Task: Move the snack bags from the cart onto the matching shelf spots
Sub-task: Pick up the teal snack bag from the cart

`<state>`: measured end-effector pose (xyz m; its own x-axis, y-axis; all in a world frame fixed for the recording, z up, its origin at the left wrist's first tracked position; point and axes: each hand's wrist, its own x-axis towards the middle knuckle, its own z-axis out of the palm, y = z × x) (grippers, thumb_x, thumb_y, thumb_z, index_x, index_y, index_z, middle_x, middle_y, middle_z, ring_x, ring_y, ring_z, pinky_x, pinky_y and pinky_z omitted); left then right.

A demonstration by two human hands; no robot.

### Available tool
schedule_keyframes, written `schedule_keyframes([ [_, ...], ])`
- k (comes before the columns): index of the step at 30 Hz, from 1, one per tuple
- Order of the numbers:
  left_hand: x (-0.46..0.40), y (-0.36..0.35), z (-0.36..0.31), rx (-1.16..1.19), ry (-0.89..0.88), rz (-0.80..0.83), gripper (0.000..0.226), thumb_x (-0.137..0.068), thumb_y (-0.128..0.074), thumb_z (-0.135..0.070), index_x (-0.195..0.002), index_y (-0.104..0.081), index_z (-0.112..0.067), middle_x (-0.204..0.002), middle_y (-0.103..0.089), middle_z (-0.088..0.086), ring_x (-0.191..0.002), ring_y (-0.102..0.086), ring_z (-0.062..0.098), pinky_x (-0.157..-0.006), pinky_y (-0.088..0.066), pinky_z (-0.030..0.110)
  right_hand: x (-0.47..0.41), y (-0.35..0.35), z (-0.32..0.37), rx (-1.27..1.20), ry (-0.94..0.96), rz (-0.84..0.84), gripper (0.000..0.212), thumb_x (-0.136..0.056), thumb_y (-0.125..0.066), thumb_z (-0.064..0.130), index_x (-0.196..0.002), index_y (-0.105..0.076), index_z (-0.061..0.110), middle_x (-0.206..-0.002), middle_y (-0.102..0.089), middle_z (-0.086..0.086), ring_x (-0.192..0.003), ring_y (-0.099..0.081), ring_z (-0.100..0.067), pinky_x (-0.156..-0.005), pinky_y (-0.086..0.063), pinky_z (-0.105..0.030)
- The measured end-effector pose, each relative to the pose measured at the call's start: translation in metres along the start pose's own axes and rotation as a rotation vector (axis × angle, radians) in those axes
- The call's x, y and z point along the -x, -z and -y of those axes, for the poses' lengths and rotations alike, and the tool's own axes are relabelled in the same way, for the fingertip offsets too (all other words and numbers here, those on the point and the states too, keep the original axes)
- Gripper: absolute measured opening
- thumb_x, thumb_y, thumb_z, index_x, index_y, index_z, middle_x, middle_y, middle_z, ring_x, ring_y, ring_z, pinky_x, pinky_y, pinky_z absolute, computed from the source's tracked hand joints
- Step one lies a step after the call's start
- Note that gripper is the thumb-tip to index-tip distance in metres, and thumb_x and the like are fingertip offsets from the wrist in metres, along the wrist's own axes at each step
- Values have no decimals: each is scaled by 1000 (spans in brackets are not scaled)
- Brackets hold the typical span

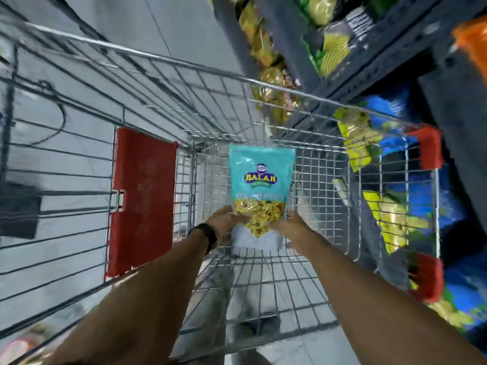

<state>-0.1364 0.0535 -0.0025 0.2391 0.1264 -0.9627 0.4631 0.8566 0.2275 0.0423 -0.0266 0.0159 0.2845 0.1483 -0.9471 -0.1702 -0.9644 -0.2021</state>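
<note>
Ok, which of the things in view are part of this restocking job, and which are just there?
Part of the job:
teal snack bag, held by the left hand and right hand
wire cart
shelves of snack bags on the right

Just there:
red child-seat flap
black wristband
grey floor

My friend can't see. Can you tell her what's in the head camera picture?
Two bare hands, left hand and right hand, hold the bottom of a teal snack bag inside a wire cart. Shelves of blurry bags stand to the right.
</note>
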Motion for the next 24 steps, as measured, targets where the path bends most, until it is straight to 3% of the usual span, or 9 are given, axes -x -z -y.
schedule_keyframes([
  [2,-7,-4,4,-4,-6,8,59,-82,-83,-11,-136,-59,-16,-125,-72,9,-109,-62,22,-110,-46,50,-10,-3,-4,-22,-17,-5,50,-77,-88,4,-111,-59,26,-142,-67,-12,-130,-63,-36,-108,-50,-59],
  [4,-7,-9,8,-1,-48,-7,45,-88,-74,0,-130,-61,-11,-119,-68,13,-99,-60,23,-101,-51,48,-11,-4,-7,-63,-30,21,49,-77,-87,1,-108,-60,27,-138,-69,-9,-127,-64,-35,-105,-51,-63],
  [7,2,-10,8,-18,-97,-23,28,-88,-75,1,-102,-62,-19,-119,-68,14,-109,-63,27,-102,-51,46,8,-2,-3,-73,-24,63,44,-81,-85,4,-105,-57,28,-133,-70,-6,-125,-63,-33,-99,-52,-57],
  [9,14,-7,7,-83,-87,10,29,-88,-78,-9,-111,-65,-18,-128,-71,12,-113,-65,27,-103,-51,43,29,1,0,-46,5,89,37,-83,-83,7,-98,-56,27,-125,-70,-5,-116,-63,-28,-93,-52,-47],
  [15,105,-16,-6,-311,-186,-14,73,-84,-80,-36,-149,-49,-20,-148,-60,4,-134,-57,26,-110,-46,47,122,23,5,1,148,98,57,-83,-85,11,-133,-56,17,-130,-70,-7,-127,-61,-28,-113,-47,-52],
  [17,153,-26,-12,-252,-280,-11,66,-87,-80,-25,-146,-50,-17,-141,-63,-2,-120,-61,20,-96,-52,39,164,34,3,-46,229,89,43,-87,-81,9,-121,-58,21,-126,-70,-5,-119,-61,-26,-106,-49,-47],
  [20,224,-46,-8,-184,-446,48,44,-88,-77,-12,-126,-60,-26,-126,-72,-2,-93,-66,9,-69,-52,32,222,57,-11,-168,385,69,65,-82,-84,4,-138,-52,13,-139,-67,-8,-113,-60,-23,-91,-45,-38],
  [22,267,-59,-2,-200,-596,55,37,-89,-77,-10,-112,-61,-33,-116,-74,-7,-92,-68,7,-68,-51,29,265,74,-24,-219,519,39,76,-80,-86,7,-145,-46,10,-145,-62,-3,-114,-57,-21,-90,-44,-37],
  [24,310,-78,0,-221,-751,64,51,-84,-82,-14,-126,-59,-31,-124,-74,0,-106,-74,19,-80,-60,34,311,92,-36,-251,657,-13,85,-73,-93,18,-145,-47,14,-146,-61,0,-121,-58,-21,-98,-45,-40],
])
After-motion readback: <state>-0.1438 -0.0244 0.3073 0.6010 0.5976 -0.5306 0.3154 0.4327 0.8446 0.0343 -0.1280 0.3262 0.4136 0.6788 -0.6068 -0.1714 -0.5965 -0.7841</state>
